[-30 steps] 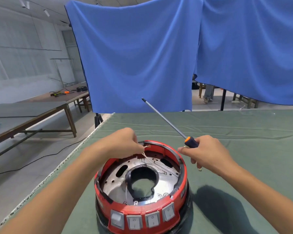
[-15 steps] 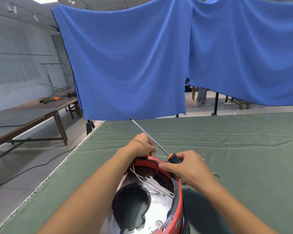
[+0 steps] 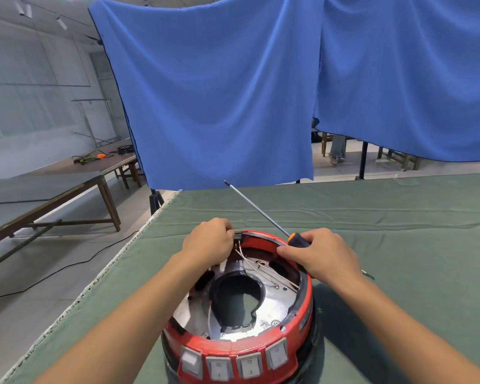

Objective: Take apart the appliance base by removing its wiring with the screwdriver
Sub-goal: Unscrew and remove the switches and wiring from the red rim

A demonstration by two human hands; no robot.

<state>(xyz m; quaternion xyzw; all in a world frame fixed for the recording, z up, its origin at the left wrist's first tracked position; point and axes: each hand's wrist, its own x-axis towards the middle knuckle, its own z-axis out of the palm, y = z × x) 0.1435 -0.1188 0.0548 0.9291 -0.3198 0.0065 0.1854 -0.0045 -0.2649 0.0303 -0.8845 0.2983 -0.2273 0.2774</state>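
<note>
A round red and black appliance base stands on the green cloth-covered table, with several white rocker switches on its near side. Thin white wires run across its shiny metal inner plate. My left hand pinches a small black connector at the far rim, where the wires end. My right hand grips the orange and dark handle of a long screwdriver and rests on the far right rim. The shaft points up and away to the left.
Blue curtains hang behind the table. The table's left edge drops to the floor, where a black cable lies. Wooden tables stand at the left. A small metal piece lies on the cloth right of my right hand.
The view has dropped back so the whole base and its switches show again. My right hand with the screwdriver has settled on the far right rim. My left hand stays at the connector.
</note>
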